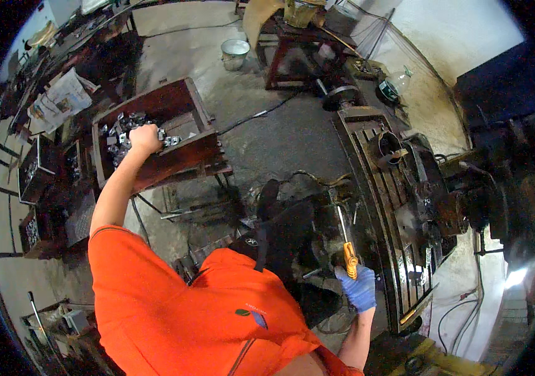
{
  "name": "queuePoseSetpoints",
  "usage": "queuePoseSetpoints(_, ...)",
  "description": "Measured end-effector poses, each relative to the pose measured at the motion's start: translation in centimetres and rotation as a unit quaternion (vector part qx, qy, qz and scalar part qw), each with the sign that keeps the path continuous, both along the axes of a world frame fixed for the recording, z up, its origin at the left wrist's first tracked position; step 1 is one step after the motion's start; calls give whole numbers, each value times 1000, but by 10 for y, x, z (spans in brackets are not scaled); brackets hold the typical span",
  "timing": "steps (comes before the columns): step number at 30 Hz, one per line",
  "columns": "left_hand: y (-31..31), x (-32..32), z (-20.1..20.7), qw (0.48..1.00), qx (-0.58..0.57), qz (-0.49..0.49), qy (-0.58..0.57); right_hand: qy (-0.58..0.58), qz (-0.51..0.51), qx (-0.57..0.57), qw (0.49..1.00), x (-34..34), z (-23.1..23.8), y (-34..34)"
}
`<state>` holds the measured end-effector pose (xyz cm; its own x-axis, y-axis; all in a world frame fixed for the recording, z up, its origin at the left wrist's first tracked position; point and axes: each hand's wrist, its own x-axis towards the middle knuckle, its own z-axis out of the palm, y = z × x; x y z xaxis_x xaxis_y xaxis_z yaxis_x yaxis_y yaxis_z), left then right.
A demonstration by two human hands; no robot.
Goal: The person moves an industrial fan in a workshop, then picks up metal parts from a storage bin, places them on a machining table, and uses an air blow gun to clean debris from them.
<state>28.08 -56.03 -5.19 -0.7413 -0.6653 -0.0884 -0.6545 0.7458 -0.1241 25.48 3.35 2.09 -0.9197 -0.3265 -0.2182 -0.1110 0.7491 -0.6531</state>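
My left arm stretches out over a reddish-brown box [183, 153] at the left. Bare and with its fingers curled down, my left hand [145, 139] is closed over a heap of small metal parts [117, 143]. Whatever lies in those fingers is hidden beneath the hand. My right hand [358, 289], in a blue glove, grips a yellow air blow gun [350, 258] whose long silver nozzle points away from me. It is held low, just left of the slotted machine table [374, 182].
A dark milling machine [436, 207] stands along the right. Further metal bins [36, 169] are at the far left. At the back are a metal bucket [235, 53] and a dark workbench [286, 53]. A black cable [258, 114] crosses the floor.
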Motion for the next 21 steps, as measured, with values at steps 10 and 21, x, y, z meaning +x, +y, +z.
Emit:
queuePoseSetpoints(10, -8, 3, 9, 990, 45, 133, 10, 2, -26, 20, 999, 12, 0, 19)
queuePoseSetpoints(21, 1, -1, -3, 980, 78, 172, 67, 20, -25, 51, 998, 16, -14, 32)
